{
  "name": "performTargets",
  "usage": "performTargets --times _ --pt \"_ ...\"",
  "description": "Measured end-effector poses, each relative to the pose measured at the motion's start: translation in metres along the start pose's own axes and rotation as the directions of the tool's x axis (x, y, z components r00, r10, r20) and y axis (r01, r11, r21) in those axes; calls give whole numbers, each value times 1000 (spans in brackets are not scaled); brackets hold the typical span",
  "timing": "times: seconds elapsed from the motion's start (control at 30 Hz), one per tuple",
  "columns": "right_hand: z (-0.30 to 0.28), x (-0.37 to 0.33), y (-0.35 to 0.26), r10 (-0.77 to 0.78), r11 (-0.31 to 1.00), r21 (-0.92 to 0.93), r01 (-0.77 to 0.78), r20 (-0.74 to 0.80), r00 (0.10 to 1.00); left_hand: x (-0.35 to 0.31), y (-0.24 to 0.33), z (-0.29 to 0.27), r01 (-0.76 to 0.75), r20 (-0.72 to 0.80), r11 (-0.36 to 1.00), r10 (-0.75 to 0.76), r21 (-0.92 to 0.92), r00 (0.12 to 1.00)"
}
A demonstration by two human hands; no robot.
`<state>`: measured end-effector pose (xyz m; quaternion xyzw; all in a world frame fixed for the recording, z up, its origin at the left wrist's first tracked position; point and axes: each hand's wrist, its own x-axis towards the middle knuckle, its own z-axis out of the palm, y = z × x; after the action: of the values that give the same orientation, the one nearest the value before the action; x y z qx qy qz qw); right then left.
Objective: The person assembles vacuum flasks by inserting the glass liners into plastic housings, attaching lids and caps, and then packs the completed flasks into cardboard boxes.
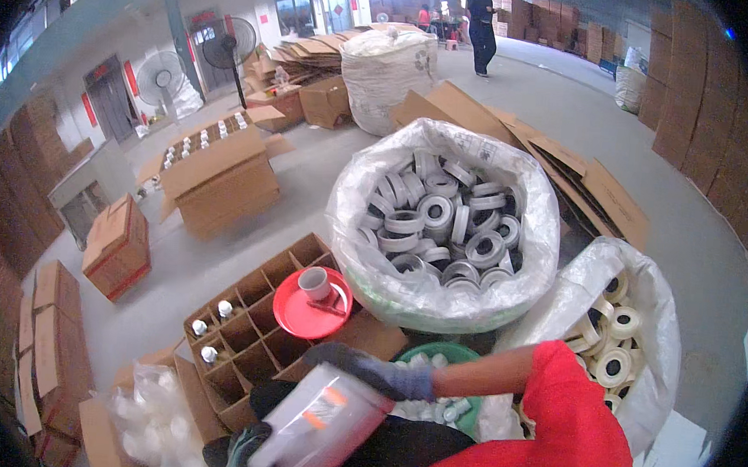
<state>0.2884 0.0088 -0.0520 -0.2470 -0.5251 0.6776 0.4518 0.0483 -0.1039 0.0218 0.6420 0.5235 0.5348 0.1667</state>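
Right hand (373, 372): gloved, lying across the upper edge of a translucent plastic pack (326, 425); blur prevents confirming whether its fingers grip or merely rest. Left hand (246, 452): gloved, curled around the pack's lower-left edge and apparently gripping it. The pack's contents cannot be identified.

Position: the pack is over the person's lap, just in front of the partitioned carton (254, 360).

Orientation: its long axis runs obliquely, one end up and right beneath the right hand, the other down and left beside the left hand. The face with orange markings is turned upward.

Progress, by judgement: early. Three white-capped bottles (208, 355) stand in the carton's left cells; most other visible cells show none and presumably remain to be filled. The pack appears unopened, though blur leaves this uncertain.

Surroundings: a red dish (297, 323) bearing a grey cup (315, 283) rests on the carton's partitions. Right of the hands sits a green basin (463, 353) of small white pieces. Beyond stands a large sack (354, 271) of grey tape rolls (435, 211); nearer the right sleeve, another holds cream rolls (614, 368).
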Motion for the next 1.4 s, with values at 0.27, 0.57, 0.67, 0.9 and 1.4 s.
performTargets --times 0.27,0.57,0.67,0.9,1.4 --pt "-1 11 -19 -437 736 -386 556 356 826 2 -25 5 114 46 993 -115 25 992" --pt "-8 5 -63 -276 775 -441 453 408 870 6 -36 9 314 272 944 -329 100 904" --pt "-23 6 9 111 990 63 -127 208 972 -6 -32 12 274 -28 955 -278 -111 960" --pt "-10 5 -31 -268 736 -596 321 179 947 -19 -83 -18 60 323 982 -115 177 939" --pt "23 4 -76 -38 810 -452 375 596 802 -41 -72 -7 320 228 947 -305 -30 924"
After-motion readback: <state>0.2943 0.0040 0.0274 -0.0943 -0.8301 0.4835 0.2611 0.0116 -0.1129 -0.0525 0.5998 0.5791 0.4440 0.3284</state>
